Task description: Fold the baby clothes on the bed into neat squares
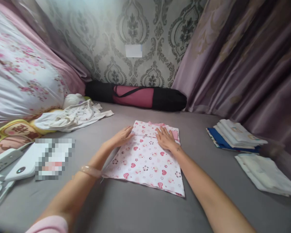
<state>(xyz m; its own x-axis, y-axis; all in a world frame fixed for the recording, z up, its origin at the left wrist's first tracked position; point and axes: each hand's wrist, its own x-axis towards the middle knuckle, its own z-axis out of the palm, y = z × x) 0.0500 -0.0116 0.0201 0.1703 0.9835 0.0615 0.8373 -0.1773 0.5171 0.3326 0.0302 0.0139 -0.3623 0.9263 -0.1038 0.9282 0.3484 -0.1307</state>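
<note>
A white garment (pixel 145 158) printed with pink hearts and flowers lies on the grey sheet in front of me, its far part folded over. Some plain pink cloth shows along its far edge. My left hand (pixel 123 136) rests at the garment's left edge near the fold, fingers stretched out and pointing forward. On the folded part, toward the right, my right hand (pixel 165 137) lies flat with its fingers spread. Neither hand grips the cloth. A pale bangle (pixel 91 171) sits on my left forearm.
Folded cloths (pixel 240 132) are stacked at the right, with another folded cloth (pixel 266 173) nearer. A black and pink long bag (pixel 135 96) lies along the wall. To the left are crumpled white cloth (pixel 75 116), a yellow cushion (pixel 16 132) and a power strip (pixel 5 160) with cables.
</note>
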